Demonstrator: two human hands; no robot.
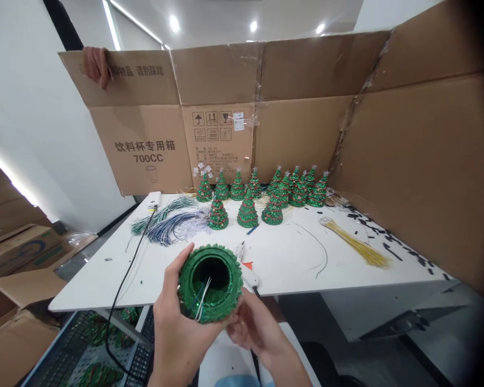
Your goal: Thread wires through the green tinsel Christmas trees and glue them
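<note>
My left hand [177,328] is wrapped round a small green decorative Christmas tree [234,263], which is tipped so its hollow round base faces me. Thin white wires [204,298] and a darker one show inside the opening. Just below the base's right side is my right hand [252,328], its fingers curled in close to the tree. What those fingers hold, if anything, is hidden. Behind the held tree, a white hot glue gun [249,276] lies on the table, partly covered by it.
Several finished-looking trees [248,212] stand on the white table [290,274]. Bundles of green and blue wires [173,226] lie left, yellow wires [358,244] right, near scattered black bits. Cardboard walls [221,75] enclose the back. A black cable [125,279] hangs over the front edge above a crate [56,344].
</note>
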